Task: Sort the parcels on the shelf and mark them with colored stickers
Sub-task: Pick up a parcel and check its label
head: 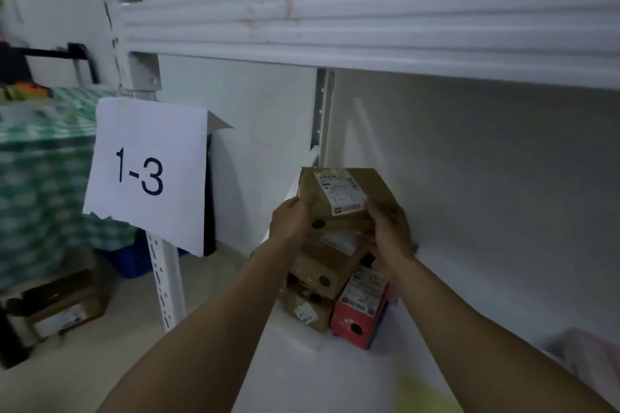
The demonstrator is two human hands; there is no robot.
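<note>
A small brown cardboard parcel (pixel 345 193) with a white shipping label on top and a dark round sticker on its front is held between both hands, on top of a stack. My left hand (pixel 292 221) grips its left side, and my right hand (pixel 391 228) grips its right side. Under it lies another brown box (pixel 323 266) with a dark sticker. Lower down sit a smaller brown box (pixel 307 308) and a red box (pixel 357 318), each with a label and a dark sticker. All stand on the white shelf board (pixel 302 372).
A paper sign reading 1-3 (pixel 147 174) hangs on the white shelf upright (pixel 167 282). The thick white shelf beam (pixel 369 20) above carries more boxes. To the left stand a green patterned cloth (pixel 40 171), a blue bin (pixel 129 260) and a cardboard box on the floor (pixel 63 305).
</note>
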